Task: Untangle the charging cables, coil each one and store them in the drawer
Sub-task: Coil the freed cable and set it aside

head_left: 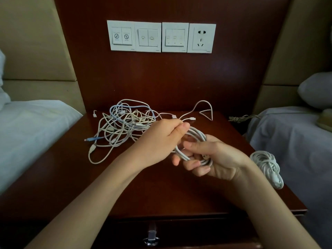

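Both my hands hold one white cable coil (196,136) above the middle of the dark wooden nightstand (71,177). My left hand (161,139) pinches its top near the loose plug end (192,118). My right hand (212,159) grips the lower loops with curled fingers. A tangle of white and light blue cables (122,124) lies at the back left of the top. A finished white coil (265,166) rests at the right edge. The drawer front with its metal handle (151,238) is shut below.
A pink-white cable loop (204,108) stands at the back right of the nightstand. Switch plates and a wall socket (201,38) sit on the wooden panel behind. Beds with white sheets (27,123) flank both sides. A grey cord (242,118) lies by the right bed.
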The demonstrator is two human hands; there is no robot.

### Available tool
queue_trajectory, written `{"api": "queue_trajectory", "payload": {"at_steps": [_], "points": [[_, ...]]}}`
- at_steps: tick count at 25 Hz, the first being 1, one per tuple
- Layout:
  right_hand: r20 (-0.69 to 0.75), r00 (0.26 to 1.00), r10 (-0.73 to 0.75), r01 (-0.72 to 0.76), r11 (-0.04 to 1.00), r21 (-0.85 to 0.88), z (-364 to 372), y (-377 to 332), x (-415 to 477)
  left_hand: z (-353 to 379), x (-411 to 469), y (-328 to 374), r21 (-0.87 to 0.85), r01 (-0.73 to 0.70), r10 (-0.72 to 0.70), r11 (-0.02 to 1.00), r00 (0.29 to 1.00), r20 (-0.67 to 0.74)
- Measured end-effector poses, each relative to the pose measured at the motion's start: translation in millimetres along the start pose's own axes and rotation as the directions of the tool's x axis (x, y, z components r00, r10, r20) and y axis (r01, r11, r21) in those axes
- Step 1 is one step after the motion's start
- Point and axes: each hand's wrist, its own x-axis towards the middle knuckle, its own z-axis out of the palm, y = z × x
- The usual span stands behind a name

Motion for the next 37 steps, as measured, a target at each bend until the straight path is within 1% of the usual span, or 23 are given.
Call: {"api": "queue_trajectory", "payload": {"at_steps": [2, 3, 5, 7, 9, 11, 14, 16, 18, 20, 22, 24, 26, 27, 28, 30, 31, 32, 33, 34, 35, 36, 37], "points": [[0.099, 0.994, -0.057, 0.058, 0.998, -0.007, 0, -2, 0, -3, 0, 2, -0.031, -0.043, 0.042, 0.999, 0.998, -0.042], [0.099, 0.993, -0.06, 0.065, 0.997, -0.047, 1, -3, 0, -5, 0, 2, 0.011, -0.089, 0.09, 0.996, 0.992, -0.084], [0.02, 1.0, -0.015, 0.019, 0.978, -0.208, 4, -6, -3, -8, -1, 1, 0.118, -0.175, 0.19, 0.978, 0.972, -0.135], [-0.059, 0.998, -0.023, -0.005, 0.9, -0.436, 10, -8, -6, -11, -2, -2, 0.177, -0.213, 0.234, 0.961, 0.967, -0.105], [-0.097, 0.991, -0.096, 0.013, 0.775, -0.632, 14, -9, -7, -14, -2, -5, 0.227, -0.186, 0.198, 0.956, 0.98, -0.031], [-0.14, 0.97, -0.197, 0.018, 0.638, -0.77, 18, -7, -4, -15, -2, -5, 0.228, -0.121, 0.123, 0.966, 0.992, 0.005], [-0.163, 0.905, -0.392, 0.055, 0.49, -0.87, 19, -6, -1, -11, -2, 1, 0.085, -0.04, 0.045, 0.996, 0.997, -0.06], [-0.182, 0.854, -0.487, 0.05, 0.425, -0.904, 21, -6, 0, -11, -1, 6, -0.096, 0.058, -0.063, 0.994, 0.997, -0.048], [-0.198, 0.836, -0.513, -0.001, 0.358, -0.934, 22, -4, 1, -12, 0, 9, -0.296, 0.224, -0.22, 0.929, 0.974, 0.046], [-0.196, 0.829, -0.523, -0.076, 0.243, -0.967, 20, -1, 0, -11, 0, 9, -0.438, 0.367, -0.338, 0.821, 0.93, 0.146], [-0.18, 0.831, -0.527, -0.132, 0.126, -0.983, 21, -1, -1, -7, 1, 6, -0.535, 0.451, -0.413, 0.714, 0.889, 0.199], [-0.18, 0.845, -0.504, -0.159, 0.085, -0.984, 25, -2, -2, -6, 3, 5, -0.615, 0.501, -0.468, 0.609, 0.853, 0.231], [-0.222, 0.876, -0.427, -0.215, 0.063, -0.974, 30, -4, -1, -8, 3, 5, -0.651, 0.556, -0.515, 0.516, 0.809, 0.283], [-0.237, 0.896, -0.375, -0.247, 0.022, -0.969, 32, -5, 0, -8, 3, 4, -0.65, 0.59, -0.538, 0.479, 0.782, 0.313], [-0.241, 0.913, -0.329, -0.273, -0.053, -0.961, 32, -5, 1, -7, 2, 2, -0.643, 0.624, -0.562, 0.444, 0.753, 0.343], [-0.22, 0.928, -0.301, -0.292, -0.219, -0.931, 33, -3, 3, -3, 0, -1, -0.626, 0.68, -0.599, 0.382, 0.698, 0.392], [-0.199, 0.933, -0.3, -0.282, -0.266, -0.922, 32, -1, 2, -1, -1, -3, -0.619, 0.696, -0.609, 0.364, 0.681, 0.407], [-0.178, 0.938, -0.299, -0.263, -0.276, -0.924, 30, 1, 2, 0, -1, -3, -0.617, 0.7, -0.612, 0.359, 0.676, 0.41], [-0.168, 0.939, -0.3, -0.246, -0.244, -0.938, 28, 3, 1, -1, -1, -2, -0.614, 0.69, -0.603, 0.384, 0.691, 0.4], [-0.175, 0.936, -0.306, -0.236, -0.172, -0.956, 25, 4, 0, -3, -1, -1, -0.594, 0.659, -0.57, 0.461, 0.733, 0.371], [-0.196, 0.928, -0.315, -0.226, -0.061, -0.972, 23, 5, 1, -5, -1, 0, -0.55, 0.595, -0.512, 0.586, 0.798, 0.318], [-0.222, 0.921, -0.319, -0.205, 0.086, -0.975, 21, 5, 1, -8, -1, -1, -0.476, 0.494, -0.426, 0.727, 0.869, 0.251], [-0.249, 0.917, -0.311, -0.169, 0.264, -0.95, 19, 5, 1, -11, -1, -2, -0.379, 0.366, -0.318, 0.85, 0.93, 0.185]]}}
